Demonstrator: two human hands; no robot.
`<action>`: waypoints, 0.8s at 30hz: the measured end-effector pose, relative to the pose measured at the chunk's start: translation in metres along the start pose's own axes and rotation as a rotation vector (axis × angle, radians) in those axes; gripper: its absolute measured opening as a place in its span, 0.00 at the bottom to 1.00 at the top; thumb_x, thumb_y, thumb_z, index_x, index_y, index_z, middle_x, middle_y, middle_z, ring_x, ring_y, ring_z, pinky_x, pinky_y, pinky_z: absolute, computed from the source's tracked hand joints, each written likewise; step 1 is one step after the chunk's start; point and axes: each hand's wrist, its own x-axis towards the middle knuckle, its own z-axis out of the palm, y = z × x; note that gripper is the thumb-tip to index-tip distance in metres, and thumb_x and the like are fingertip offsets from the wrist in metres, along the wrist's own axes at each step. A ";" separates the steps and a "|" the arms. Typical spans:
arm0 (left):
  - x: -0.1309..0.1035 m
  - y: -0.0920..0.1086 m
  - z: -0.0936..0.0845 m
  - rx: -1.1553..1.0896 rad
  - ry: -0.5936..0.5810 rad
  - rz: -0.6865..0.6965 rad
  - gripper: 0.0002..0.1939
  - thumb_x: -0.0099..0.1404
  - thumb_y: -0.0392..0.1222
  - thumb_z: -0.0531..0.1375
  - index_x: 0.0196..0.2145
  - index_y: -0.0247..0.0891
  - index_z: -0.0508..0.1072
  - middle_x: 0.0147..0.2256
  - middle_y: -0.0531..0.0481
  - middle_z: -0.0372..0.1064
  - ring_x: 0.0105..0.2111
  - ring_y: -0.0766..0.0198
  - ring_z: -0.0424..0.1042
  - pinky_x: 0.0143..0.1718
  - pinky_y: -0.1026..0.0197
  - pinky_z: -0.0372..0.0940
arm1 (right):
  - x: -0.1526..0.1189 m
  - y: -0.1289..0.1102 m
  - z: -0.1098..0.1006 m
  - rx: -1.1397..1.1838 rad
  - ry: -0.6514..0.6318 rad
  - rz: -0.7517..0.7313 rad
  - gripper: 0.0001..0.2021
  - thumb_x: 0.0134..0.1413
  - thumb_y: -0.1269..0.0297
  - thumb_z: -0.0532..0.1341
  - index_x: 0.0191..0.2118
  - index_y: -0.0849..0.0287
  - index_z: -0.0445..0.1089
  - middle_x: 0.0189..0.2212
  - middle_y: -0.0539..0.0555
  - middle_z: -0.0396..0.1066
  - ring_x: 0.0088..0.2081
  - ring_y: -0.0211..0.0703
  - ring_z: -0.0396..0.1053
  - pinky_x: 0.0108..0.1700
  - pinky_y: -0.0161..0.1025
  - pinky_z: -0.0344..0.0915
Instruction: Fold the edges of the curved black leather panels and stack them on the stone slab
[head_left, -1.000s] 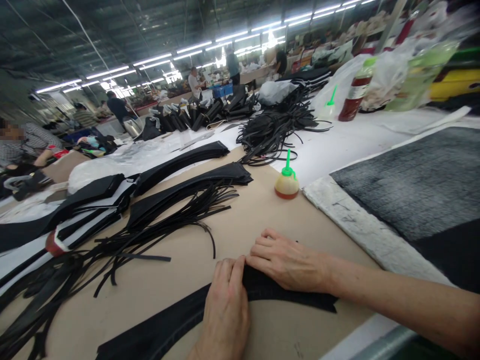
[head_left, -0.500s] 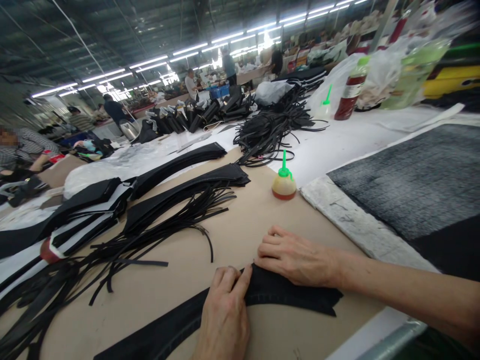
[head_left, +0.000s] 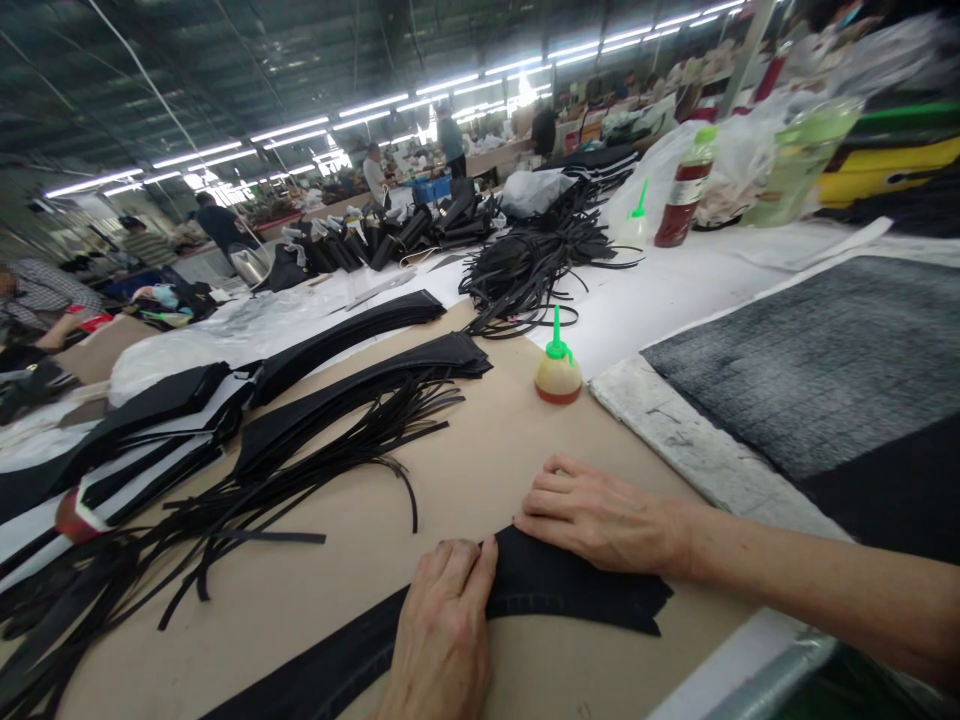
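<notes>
A long curved black piece of leather-like material (head_left: pixel 577 585) lies across the beige board, with faint marks along its lower curve and a notched right end. My left hand (head_left: pixel 446 620) lies over its middle, fingers together and bent at the upper edge. To the right, my right hand (head_left: pixel 596 510) has its fingers curled onto the same edge, the thumb hidden beneath the hand. A short stretch of the edge shows between the two hands. Beyond them stands a small squeeze bottle (head_left: pixel 557 380) with a green spout and amber liquid.
Thin black strips (head_left: pixel 330 440) and stacked curved black pieces (head_left: pixel 360 380) lie to the left. A tangle of black strips (head_left: pixel 532 260) sits farther back. At right is a pale slab (head_left: pixel 660 420) beside a dark textured sheet (head_left: pixel 810 350). A red-liquid bottle (head_left: pixel 684 195) stands behind.
My right hand has shifted slightly to the right along the edge, widening the gap between my hands. My left hand stays on the piece. The whole view has shifted a little.
</notes>
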 end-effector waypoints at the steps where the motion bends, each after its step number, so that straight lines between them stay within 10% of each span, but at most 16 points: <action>1: 0.000 -0.001 -0.001 0.002 -0.019 0.004 0.25 0.64 0.25 0.46 0.57 0.32 0.64 0.43 0.42 0.67 0.42 0.55 0.65 0.43 0.52 0.67 | -0.002 0.001 0.000 -0.004 0.003 0.001 0.14 0.69 0.74 0.46 0.48 0.66 0.68 0.37 0.56 0.66 0.39 0.45 0.61 0.48 0.46 0.55; 12: 0.010 0.005 -0.004 0.105 -0.064 -0.021 0.31 0.62 0.23 0.47 0.60 0.43 0.62 0.40 0.45 0.65 0.39 0.56 0.64 0.40 0.54 0.64 | -0.011 0.002 -0.007 -0.031 0.024 0.012 0.15 0.68 0.75 0.45 0.48 0.66 0.68 0.36 0.57 0.67 0.38 0.46 0.61 0.50 0.47 0.55; 24: 0.038 0.023 -0.004 -0.126 -0.093 -0.050 0.26 0.61 0.23 0.45 0.54 0.34 0.67 0.44 0.42 0.67 0.42 0.55 0.65 0.44 0.52 0.66 | -0.019 0.002 -0.006 -0.013 0.017 0.062 0.14 0.67 0.75 0.47 0.48 0.66 0.68 0.36 0.56 0.66 0.38 0.45 0.61 0.52 0.48 0.54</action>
